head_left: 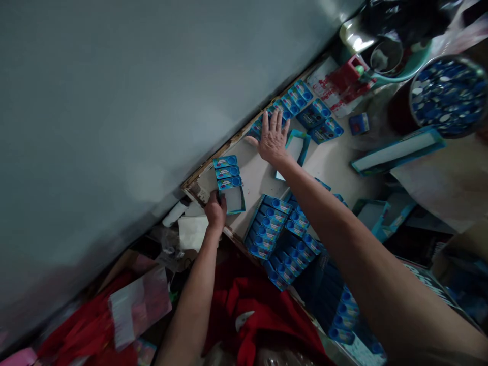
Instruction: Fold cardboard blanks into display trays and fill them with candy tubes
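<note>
My left hand (216, 211) is closed at the left edge of a shallow cardboard box (238, 199) with a teal rim and pale inside. Three small blue packs (227, 172) lie in a row at its far end. My right hand (273, 137) is spread out, fingertips resting on a row of the same blue packs (296, 98) along the wall. Under my right wrist lies another teal-rimmed open box (301, 145). Closer to me, stacked blue packs (269, 223) stand in several rows, partly covered by my right forearm.
A grey wall (114, 101) borders the table (251, 188). Farther right are a round tub of blue pieces (446, 96), a red tool (348, 79), a turquoise basin (406, 76) and another teal-rimmed box (398, 150). Red cloth (259, 315) and plastic bags (141, 305) lie below.
</note>
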`<state>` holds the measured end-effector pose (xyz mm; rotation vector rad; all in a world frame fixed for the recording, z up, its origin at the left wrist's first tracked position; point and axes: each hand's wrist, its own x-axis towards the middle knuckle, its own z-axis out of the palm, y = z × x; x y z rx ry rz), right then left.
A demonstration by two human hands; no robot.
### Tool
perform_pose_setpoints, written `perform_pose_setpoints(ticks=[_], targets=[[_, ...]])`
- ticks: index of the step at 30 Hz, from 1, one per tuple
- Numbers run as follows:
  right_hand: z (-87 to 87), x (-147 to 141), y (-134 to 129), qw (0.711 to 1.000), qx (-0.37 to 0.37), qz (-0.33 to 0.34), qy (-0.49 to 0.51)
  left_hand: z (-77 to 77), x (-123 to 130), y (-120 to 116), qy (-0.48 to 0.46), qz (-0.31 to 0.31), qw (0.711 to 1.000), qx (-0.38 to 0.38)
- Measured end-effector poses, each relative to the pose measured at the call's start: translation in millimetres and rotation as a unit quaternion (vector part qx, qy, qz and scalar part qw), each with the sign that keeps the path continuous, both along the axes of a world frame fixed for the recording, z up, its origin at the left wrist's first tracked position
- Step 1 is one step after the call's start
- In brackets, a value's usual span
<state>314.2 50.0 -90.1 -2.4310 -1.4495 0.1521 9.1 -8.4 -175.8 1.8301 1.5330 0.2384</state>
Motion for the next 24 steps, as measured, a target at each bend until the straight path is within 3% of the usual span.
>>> perform_pose_setpoints(ticks=[5, 11, 15, 19, 24], targets=[[-20.1, -12.8, 0.6, 1.000, -0.002, 0.017, -0.025, 4.4, -16.0, -6.7, -0.027, -0.029, 0.999, -0.002], [-12.5, -1.9, 3.1, 0.999, -0.037, -0.010, -0.021, 8.5, -36.5, -19.2, -0.037, -0.001, 0.999, -0.009], [-7.8, 9.7, 9.6, 0.999, -0.020, -0.030, -0.012, 6.3, -37.6, -20.7, -0.042, 0.011, 0.999, -0.019], [-15.7, 5.7, 12.5, 0.997, -0.016, -0.067, -0.030, 7.2, -32.6, -21.9, -0.060, 0.028, 0.998, -0.023], [-20.4, 5.7, 23.2, 0.997, -0.027, -0.064, 0.016, 12.9, -30.2, -18.6, -0.101, 0.070, 0.988, -0.089]])
